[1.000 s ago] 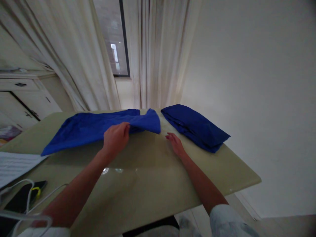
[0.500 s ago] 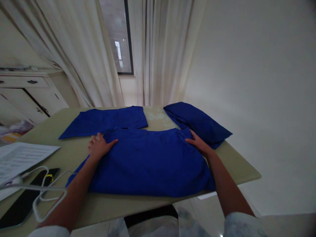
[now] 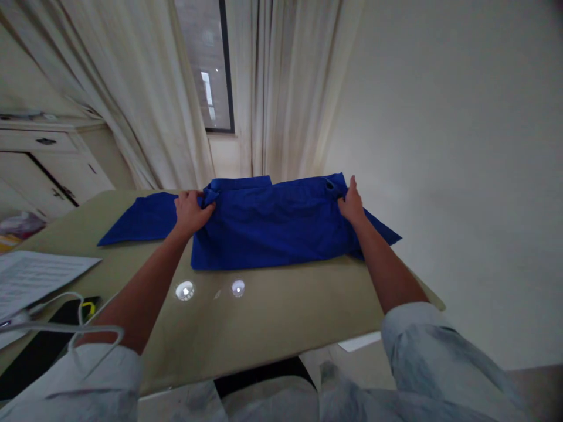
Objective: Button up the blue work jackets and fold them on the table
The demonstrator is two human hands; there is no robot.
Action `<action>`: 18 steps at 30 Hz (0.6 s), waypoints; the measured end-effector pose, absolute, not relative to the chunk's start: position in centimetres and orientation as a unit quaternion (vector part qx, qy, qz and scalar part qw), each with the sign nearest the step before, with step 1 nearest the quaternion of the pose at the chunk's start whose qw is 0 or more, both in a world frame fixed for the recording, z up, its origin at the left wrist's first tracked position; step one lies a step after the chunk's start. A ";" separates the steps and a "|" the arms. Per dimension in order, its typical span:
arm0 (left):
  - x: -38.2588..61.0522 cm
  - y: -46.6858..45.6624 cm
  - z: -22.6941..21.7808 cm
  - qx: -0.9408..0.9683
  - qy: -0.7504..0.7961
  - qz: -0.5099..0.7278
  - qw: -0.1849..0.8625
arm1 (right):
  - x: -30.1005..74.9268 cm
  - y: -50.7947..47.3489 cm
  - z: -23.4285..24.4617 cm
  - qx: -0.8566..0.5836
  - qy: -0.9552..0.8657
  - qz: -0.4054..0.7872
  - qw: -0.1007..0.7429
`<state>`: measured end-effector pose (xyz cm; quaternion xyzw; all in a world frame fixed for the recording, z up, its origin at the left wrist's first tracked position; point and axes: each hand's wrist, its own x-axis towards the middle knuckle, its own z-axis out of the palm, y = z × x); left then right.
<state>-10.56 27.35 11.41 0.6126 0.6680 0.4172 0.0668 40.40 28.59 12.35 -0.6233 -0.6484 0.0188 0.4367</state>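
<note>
Curtained room, pale green bench (image 3: 272,319). Left hand (image 3: 191,214): fingers (image 3: 204,200) clamped on the far edge of the blue garment (image 3: 268,228). Right hand (image 3: 352,206): fingers (image 3: 353,190) pinched on the same edge, opposite end. Garment lies folded mid-bench, against a flat blue cloth (image 3: 141,220) on its left. Papers (image 3: 39,275) further left.

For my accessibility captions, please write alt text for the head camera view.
Seen from the head camera, a person's left hand and right hand grip the far edge of a blue garment lying on a pale olive table. Another blue cloth shows to the garment's left, and printed papers lie near the table's left edge.
</note>
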 end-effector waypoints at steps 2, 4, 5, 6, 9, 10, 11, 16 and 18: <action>-9.1 26.2 11.3 0.591 0.618 0.479 0.200 | 40.2 28.5 10.4 -0.678 -0.615 0.004 0.403; -8.1 23.9 10.4 0.557 0.551 0.533 0.320 | 40.5 27.2 7.8 -0.698 -0.607 0.008 0.379; -7.9 22.3 9.9 0.545 0.524 0.551 0.354 | 40.9 26.3 6.5 -0.699 -0.610 0.016 0.373; -7.7 20.7 9.4 0.544 0.502 0.558 0.376 | 41.4 25.5 5.4 -0.696 -0.614 0.028 0.371; -8.1 15.7 8.4 0.590 0.459 0.520 0.413 | 42.9 23.7 3.5 -0.666 -0.634 0.078 0.385; -8.4 14.2 8.3 0.616 0.449 0.489 0.424 | 43.0 23.5 3.4 -0.651 -0.642 0.088 0.395; -8.7 12.9 8.3 0.643 0.440 0.456 0.431 | 42.9 23.5 3.6 -0.635 -0.652 0.091 0.405; -10.0 8.7 8.9 0.806 0.349 0.170 0.447 | 40.1 25.3 5.9 -0.594 -0.685 0.148 0.394; -10.2 7.6 9.0 0.831 0.341 0.075 0.434 | 39.1 25.6 6.6 -0.593 -0.683 0.271 0.330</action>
